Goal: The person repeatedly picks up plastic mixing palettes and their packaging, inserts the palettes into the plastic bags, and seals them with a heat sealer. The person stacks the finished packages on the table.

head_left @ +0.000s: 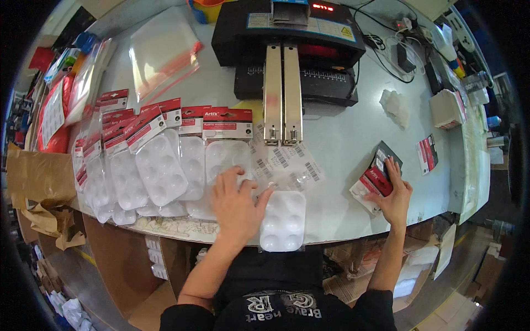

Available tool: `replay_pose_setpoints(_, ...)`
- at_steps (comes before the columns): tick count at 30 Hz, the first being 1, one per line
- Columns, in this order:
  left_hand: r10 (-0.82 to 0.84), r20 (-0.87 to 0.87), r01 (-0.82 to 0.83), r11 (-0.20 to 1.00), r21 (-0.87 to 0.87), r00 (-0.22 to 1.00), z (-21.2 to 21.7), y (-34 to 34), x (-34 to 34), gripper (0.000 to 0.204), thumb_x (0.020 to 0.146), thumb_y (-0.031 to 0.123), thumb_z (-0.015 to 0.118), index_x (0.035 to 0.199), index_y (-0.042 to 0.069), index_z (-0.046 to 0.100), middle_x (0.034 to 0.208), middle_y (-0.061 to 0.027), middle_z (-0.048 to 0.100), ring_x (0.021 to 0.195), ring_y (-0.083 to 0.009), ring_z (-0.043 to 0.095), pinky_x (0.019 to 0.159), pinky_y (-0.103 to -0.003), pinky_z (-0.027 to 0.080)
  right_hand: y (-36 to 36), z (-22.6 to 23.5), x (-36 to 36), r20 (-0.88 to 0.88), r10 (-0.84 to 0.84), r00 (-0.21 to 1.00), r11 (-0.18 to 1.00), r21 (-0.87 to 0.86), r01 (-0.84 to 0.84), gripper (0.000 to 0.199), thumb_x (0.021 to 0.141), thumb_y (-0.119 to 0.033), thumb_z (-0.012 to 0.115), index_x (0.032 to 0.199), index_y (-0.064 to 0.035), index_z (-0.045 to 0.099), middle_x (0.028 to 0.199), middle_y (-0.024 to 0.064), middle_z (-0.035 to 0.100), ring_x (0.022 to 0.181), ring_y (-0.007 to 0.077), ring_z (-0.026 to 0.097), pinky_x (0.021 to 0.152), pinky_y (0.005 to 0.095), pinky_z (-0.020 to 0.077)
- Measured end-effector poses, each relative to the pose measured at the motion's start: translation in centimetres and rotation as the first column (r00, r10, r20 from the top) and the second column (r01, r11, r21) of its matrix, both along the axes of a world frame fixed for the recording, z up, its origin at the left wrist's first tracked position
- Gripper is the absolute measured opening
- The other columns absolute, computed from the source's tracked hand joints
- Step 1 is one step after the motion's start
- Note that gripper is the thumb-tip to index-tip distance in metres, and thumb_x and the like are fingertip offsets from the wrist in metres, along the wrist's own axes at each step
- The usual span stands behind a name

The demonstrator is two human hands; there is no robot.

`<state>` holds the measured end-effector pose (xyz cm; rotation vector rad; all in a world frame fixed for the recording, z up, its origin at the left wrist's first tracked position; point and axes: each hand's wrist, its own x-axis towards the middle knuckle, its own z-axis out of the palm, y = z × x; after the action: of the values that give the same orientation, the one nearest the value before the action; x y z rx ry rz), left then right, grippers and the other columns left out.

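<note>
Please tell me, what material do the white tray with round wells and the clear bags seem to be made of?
White tray: probably moulded plastic, smooth and slightly glossy, with soft highlights in its wells. Clear bags: thin transparent plastic film, shiny, with the table showing through.

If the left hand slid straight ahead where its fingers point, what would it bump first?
Probably the packaged white palette with the red header card, lying just beyond the left hand's fingertips. Those fingertips may already touch its clear bag; the picture cannot settle that.

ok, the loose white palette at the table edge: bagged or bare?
Bare. The white palette lies wells-up with no bag or red header card, unlike the packaged palettes to its left. The left hand rests beside it.
</note>
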<state>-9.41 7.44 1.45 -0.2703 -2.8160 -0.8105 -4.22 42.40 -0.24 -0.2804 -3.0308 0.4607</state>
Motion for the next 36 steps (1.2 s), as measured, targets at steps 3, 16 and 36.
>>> replay_pose_setpoints(3, -0.019, -0.05, 0.028, 0.983, 0.182, 0.999, -2.6, 1.3, 1.7, 0.016, 0.077, 0.014, 0.07, 0.079, 0.003, 0.059, 0.103, -0.0134, 0.055, 0.095, -0.0315, 0.051, 0.082, -0.039, 0.042, -0.9, 2.2, -0.9, 0.06, -0.101, 0.993, 0.994, -0.046, 0.104, 0.084, 0.055, -0.034, 0.084, 0.127, -0.0072, 0.053, 0.129, 0.0112, 0.055, 0.124, 0.0225, 0.048, 0.099, 0.0375, 0.026)
replay_pose_setpoints(16, -0.298, 0.393, -0.19, 0.532, 0.825, 0.87, 1.7, 1.2, 3.6, 0.015, 0.096, 0.007, 0.047, 0.104, -0.006, 0.048, 0.092, -0.016, 0.068, 0.087, -0.0154, 0.064, 0.08, -0.026, 0.048, -14.0, 8.7, -6.8, 0.161, 0.451, 0.878, 0.694, -0.681, -0.232, 0.034, 0.078, -0.022, 0.075, 0.096, 0.0024, 0.06, 0.063, 0.0089, 0.06, 0.053, 0.009, 0.05, 0.05, 0.0258, 0.0428)
replay_pose_setpoints(36, 0.077, 0.382, -0.366, 0.506, 0.781, 0.921, 0.3, 1.1, 3.1, 0.02, 0.094, 0.013, 0.056, 0.08, 0.0, 0.061, 0.067, 0.0056, 0.054, 0.057, -0.0002, 0.036, 0.049, -0.017, 0.026, -11.8, 5.8, -4.9, 0.397, 0.356, 0.846, 0.451, -0.866, 0.217, 0.019, 0.083, -0.015, 0.069, 0.087, 0.004, 0.069, 0.073, 0.0077, 0.068, 0.063, 0.0097, 0.063, 0.056, 0.0206, 0.0468)
